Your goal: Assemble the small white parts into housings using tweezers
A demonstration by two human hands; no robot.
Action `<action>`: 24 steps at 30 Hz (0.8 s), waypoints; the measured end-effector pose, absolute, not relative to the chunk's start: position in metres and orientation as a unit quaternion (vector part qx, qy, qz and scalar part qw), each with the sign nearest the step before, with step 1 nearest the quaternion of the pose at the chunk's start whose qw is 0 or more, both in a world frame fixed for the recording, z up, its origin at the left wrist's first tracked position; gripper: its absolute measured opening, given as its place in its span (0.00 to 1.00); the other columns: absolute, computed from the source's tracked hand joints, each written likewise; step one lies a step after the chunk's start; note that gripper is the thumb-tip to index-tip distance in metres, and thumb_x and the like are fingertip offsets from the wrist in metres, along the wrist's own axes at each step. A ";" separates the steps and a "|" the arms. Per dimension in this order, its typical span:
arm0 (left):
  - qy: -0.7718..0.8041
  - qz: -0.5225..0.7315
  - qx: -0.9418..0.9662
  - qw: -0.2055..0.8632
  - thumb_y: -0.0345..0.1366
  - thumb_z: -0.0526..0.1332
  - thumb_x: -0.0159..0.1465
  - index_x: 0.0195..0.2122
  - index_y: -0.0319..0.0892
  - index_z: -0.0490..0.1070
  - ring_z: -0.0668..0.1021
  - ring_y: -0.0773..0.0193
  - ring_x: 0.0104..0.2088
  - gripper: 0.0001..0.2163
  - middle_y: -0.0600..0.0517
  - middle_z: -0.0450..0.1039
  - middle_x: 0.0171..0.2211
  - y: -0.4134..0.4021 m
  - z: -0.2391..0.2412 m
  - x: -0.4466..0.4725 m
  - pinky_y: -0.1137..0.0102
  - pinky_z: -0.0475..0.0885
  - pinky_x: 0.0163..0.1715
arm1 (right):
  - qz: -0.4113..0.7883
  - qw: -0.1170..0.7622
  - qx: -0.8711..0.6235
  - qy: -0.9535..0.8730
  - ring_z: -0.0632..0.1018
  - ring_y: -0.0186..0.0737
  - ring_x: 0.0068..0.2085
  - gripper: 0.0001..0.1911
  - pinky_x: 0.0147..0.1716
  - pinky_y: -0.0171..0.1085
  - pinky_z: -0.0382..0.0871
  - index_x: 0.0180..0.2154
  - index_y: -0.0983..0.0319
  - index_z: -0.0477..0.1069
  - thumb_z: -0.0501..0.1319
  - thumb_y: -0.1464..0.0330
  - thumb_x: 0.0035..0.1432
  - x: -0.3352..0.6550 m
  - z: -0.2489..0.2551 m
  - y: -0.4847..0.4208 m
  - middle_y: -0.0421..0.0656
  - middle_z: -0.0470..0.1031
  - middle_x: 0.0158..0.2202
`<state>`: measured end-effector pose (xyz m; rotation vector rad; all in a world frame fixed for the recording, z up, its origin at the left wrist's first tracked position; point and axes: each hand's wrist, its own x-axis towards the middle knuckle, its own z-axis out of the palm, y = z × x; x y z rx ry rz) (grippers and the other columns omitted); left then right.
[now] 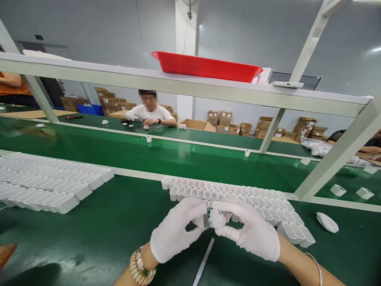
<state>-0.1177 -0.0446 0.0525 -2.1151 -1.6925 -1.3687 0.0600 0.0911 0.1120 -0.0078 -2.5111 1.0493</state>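
Observation:
Both my hands wear white gloves and meet low in the middle of the view. My left hand (175,230) and my right hand (253,230) pinch together on a small white plastic housing (218,219) with a green circuit board edge (208,217) showing between the fingers. Just beyond my fingers lie rows of several white open-topped housings (238,194) on the green table (113,230). A thin white strip (204,260) lies on the table under my wrists.
Another block of white housings (50,184) lies at left. A green conveyor belt (149,153) runs behind, under a white frame (184,85) bearing a red tray (205,66). A person in white (150,113) sits across. A white cap (327,222) lies at right.

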 end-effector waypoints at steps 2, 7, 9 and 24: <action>-0.569 -0.471 -0.672 0.055 0.23 0.60 0.59 0.54 0.48 0.63 0.77 0.63 0.44 0.23 0.52 0.76 0.41 -0.046 0.049 -0.118 0.65 0.72 0.49 | 0.386 0.218 -0.009 -0.896 0.75 0.37 0.39 0.21 0.40 0.40 0.74 0.55 0.52 0.68 0.62 0.69 0.60 0.063 0.109 0.091 0.41 0.75 0.40; -0.590 -0.473 -0.653 0.054 0.23 0.61 0.58 0.54 0.48 0.64 0.77 0.63 0.47 0.24 0.51 0.75 0.47 -0.050 0.046 -0.119 0.66 0.73 0.50 | 0.354 0.209 -0.049 -0.910 0.74 0.37 0.38 0.22 0.42 0.41 0.74 0.54 0.52 0.69 0.65 0.68 0.58 0.064 0.104 0.095 0.41 0.73 0.39; -0.589 -0.470 -0.654 0.066 0.23 0.60 0.57 0.54 0.48 0.64 0.77 0.63 0.46 0.24 0.50 0.75 0.46 -0.050 0.047 -0.119 0.66 0.74 0.48 | 0.336 0.202 -0.048 -0.919 0.74 0.38 0.39 0.24 0.43 0.41 0.73 0.55 0.52 0.69 0.66 0.68 0.57 0.064 0.105 0.095 0.40 0.73 0.38; -0.556 -0.454 -0.686 0.120 0.21 0.58 0.58 0.55 0.45 0.62 0.77 0.63 0.41 0.24 0.50 0.75 0.39 -0.049 0.056 -0.117 0.66 0.75 0.44 | 0.271 0.279 0.037 -0.921 0.69 0.30 0.32 0.28 0.38 0.31 0.71 0.59 0.55 0.62 0.63 0.76 0.59 0.064 0.098 0.087 0.37 0.67 0.33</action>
